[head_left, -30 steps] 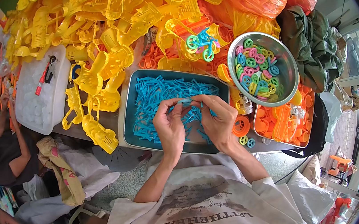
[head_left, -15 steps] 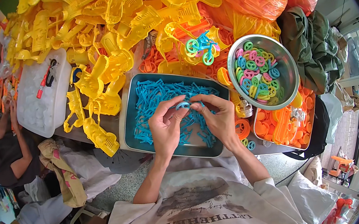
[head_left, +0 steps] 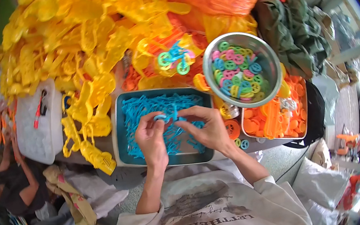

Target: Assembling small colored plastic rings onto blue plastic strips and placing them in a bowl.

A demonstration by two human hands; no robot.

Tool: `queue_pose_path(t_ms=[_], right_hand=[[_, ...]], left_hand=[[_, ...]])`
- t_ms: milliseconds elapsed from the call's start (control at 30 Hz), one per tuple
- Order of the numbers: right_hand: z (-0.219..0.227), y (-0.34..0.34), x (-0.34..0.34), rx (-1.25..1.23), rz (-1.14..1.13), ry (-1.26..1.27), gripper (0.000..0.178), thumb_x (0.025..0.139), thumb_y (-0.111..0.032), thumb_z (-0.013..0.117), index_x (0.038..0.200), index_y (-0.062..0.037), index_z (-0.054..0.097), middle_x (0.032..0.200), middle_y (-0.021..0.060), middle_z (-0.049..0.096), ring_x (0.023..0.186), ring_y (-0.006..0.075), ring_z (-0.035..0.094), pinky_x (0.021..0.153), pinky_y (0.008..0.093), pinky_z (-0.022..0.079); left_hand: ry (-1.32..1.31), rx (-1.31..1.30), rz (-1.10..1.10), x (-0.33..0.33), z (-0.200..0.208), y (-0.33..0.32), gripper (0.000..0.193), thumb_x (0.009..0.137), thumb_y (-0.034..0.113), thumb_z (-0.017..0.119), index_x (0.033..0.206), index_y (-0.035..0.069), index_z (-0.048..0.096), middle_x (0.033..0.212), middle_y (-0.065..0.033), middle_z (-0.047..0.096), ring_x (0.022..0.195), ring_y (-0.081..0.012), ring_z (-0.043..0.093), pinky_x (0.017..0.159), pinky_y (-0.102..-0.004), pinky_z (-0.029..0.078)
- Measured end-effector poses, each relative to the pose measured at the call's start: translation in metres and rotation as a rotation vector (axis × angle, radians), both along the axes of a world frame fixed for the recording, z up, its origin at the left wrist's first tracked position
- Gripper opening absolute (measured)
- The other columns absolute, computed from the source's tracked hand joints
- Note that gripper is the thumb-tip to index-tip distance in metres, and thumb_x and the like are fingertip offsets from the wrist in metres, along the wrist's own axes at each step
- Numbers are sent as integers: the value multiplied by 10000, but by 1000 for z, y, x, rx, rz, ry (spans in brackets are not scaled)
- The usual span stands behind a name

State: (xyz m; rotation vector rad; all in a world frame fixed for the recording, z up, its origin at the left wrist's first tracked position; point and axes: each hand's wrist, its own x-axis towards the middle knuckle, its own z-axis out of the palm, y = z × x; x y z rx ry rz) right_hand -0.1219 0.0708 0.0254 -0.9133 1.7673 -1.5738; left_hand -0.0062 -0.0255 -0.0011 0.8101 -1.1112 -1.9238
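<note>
Between the thumb and fingers of my left hand (head_left: 151,138) is a small light-blue toy wheel (head_left: 160,117). My right hand (head_left: 205,128) pinches a small blue plastic toy bike part (head_left: 174,112), close beside the wheel. Whether the two pieces touch is too small to tell. Both hands are over a metal tray (head_left: 168,160) that holds a heap of thin blue plastic parts (head_left: 144,110). Beyond the tray, a small blue toy bicycle (head_left: 177,55) with green wheels rests on yellow pieces.
A steel bowl (head_left: 270,72) of colourful toy wheels stands right of the tray. Orange parts (head_left: 275,118) fill another tray there. Yellow plastic pieces (head_left: 76,39) pile up at the back left, near a white tub (head_left: 39,141). Another person's arm (head_left: 28,189) is at far left.
The whole view has shifted, so the table's things sit further left. My hands have drawn slightly apart, and the wheel and the blue part now show separately.
</note>
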Motion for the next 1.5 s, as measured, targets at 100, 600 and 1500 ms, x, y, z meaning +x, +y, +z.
queue_pose_path(t_ms=[100, 600, 1500], right_hand=[[9, 11, -8, -8, 173, -261, 518, 858, -40, 674, 1320, -23, 441, 1117, 117, 614, 918, 167, 650, 770, 295, 549], [20, 60, -23, -231, -2, -163, 62, 885, 1, 606, 945, 12, 594, 1399, 172, 348, 1035, 208, 604, 803, 305, 579], [16, 47, -14, -230, -140, -246, 87, 900, -47, 622, 949, 25, 620, 929, 92, 634, 625, 87, 599, 552, 201, 504]], left_hand=[[35, 105, -63, 1, 8, -4, 193, 906, 107, 628, 1074, 23, 585, 967, -23, 597, 860, -111, 596, 786, -267, 538], [-471, -972, -508, -84, 84, 6, 408, 770, -102, 596, 1141, 69, 611, 1062, -85, 582, 859, -174, 597, 699, -267, 496], [-68, -505, -323, -87, 81, -22, 109, 871, 15, 626, 966, -12, 580, 863, -79, 643, 771, -176, 660, 605, -263, 506]])
